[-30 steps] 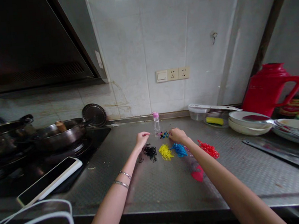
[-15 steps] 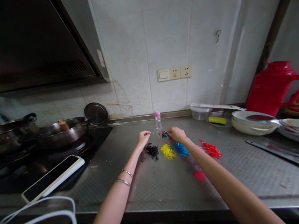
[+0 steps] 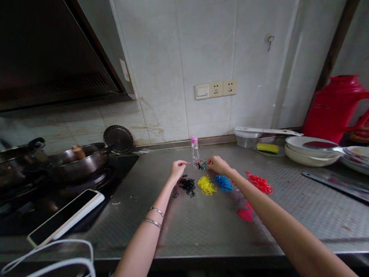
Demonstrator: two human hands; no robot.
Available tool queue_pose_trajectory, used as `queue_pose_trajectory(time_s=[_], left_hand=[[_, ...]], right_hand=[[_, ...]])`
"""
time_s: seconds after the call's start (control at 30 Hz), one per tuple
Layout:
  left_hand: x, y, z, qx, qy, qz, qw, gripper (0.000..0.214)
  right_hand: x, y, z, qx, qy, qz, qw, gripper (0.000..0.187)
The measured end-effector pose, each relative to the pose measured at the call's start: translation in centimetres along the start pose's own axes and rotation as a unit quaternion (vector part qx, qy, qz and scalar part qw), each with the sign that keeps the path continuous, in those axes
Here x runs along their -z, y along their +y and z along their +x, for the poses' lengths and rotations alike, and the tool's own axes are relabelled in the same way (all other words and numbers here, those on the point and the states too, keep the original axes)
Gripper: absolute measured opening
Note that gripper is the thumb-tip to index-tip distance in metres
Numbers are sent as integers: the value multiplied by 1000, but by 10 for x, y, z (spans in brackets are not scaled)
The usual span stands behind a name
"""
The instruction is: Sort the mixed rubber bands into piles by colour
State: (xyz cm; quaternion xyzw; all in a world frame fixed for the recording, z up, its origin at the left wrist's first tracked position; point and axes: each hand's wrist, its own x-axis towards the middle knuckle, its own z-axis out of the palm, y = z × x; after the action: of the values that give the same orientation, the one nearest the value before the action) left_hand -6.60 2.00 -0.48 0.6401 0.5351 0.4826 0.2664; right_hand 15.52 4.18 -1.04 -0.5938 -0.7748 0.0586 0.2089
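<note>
Small coloured rubber bands lie sorted on the metal counter: a black pile [image 3: 187, 186], a yellow pile [image 3: 206, 185], a blue pile [image 3: 222, 183] and a red pile [image 3: 259, 182]. Behind these is a small mixed pile [image 3: 202, 165]. My right hand [image 3: 218, 165] is at the right edge of the mixed pile, its fingers pinched together. What they hold is too small to tell. To the left, above the black pile, my left hand [image 3: 177, 169] has thumb and fingertips closed; anything between them cannot be made out. A clear bottle with a pink cap [image 3: 195, 148] stands behind the mixed pile.
A clear plastic bag with a red patch [image 3: 245, 212] lies beneath my right forearm. On the left are a white device [image 3: 66, 217], a cable [image 3: 88, 263] and a pan [image 3: 79, 164] on the stove. Bowls [image 3: 310, 154], a sponge [image 3: 268, 148] and a red flask [image 3: 338, 108] are at the right.
My right hand has shifted slightly left along the mixed pile. Pink bands seen beside the red pile before are now mostly behind my right forearm. My left hand has barely moved.
</note>
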Motion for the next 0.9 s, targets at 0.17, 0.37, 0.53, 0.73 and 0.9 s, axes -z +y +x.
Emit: queue_pose_trajectory(time_s=[0.17, 0.37, 0.53, 0.73, 0.9], left_hand=[[0, 0, -1, -6, -1, -10, 1000, 23], [-3, -1, -2, -16, -14, -10, 1000, 20], [-14, 15, -12, 28, -86, -81, 993, 28], [-21, 39, -28, 32, -170, -175, 969, 47], [-19, 40, -29, 0, -227, -203, 953, 38]], right_hand=[[5, 4, 3, 20, 20, 21, 999, 18], [13, -3, -3, 55, 78, 112, 989, 17], [19, -17, -20, 24, 40, 272, 961, 30], [25, -34, -39, 38, -19, 374, 927, 34], [30, -41, -46, 41, -29, 388, 920, 31]])
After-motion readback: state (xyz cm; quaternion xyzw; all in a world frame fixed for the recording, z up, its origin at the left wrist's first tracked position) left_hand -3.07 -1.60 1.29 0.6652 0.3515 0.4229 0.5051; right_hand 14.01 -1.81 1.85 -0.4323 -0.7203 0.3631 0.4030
